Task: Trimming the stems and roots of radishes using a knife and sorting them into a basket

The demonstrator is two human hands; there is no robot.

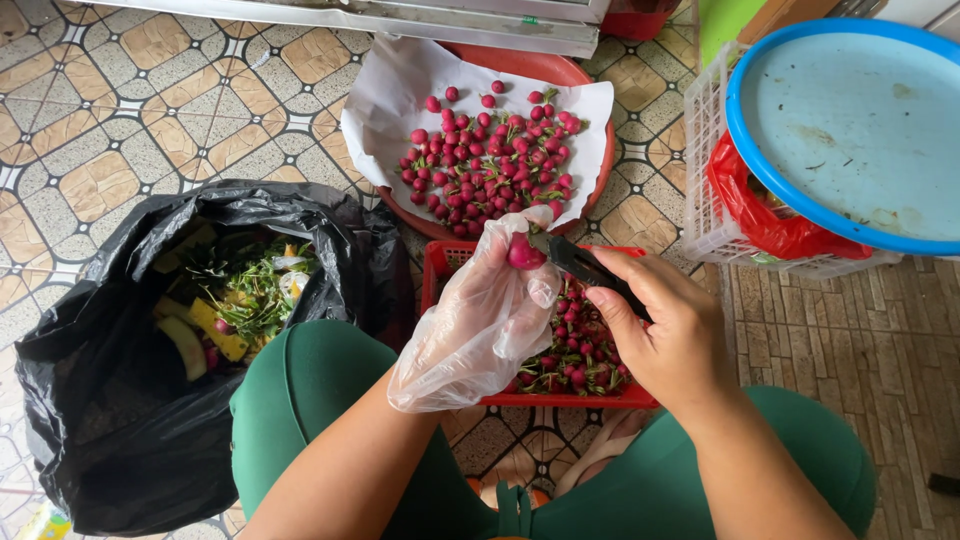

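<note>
I find the trimming of radishes in hand and, in my judgement, past its midpoint but not finished. The left hand (490, 310), inside a loose clear plastic glove, pinches one small red radish (524, 252) at its fingertips, held above the near edge of the red basket (436, 262). The right hand (668, 335), bare, is closed around the handle of a dark knife (580, 265), whose blade tip meets the radish; I cannot tell how deep the cut stands. Done, as far as I can see: a broad heap of trimmed radishes (490, 165) lies on white paper (385, 100) spread over a round red tray (540, 65), just beyond the basket. Left: the basket under the hands holds a smaller lot of untrimmed radishes (580, 355), green stalks showing among them. To the left, touching the basket's side, an open black rubbish bag (110, 340) contains green tops and other vegetable peelings. On the right stands a white crate (705, 150) with a red bag inside, topped by a blue-rimmed round tray (850, 130). Everything rests on the tiled floor (110, 110).
</note>
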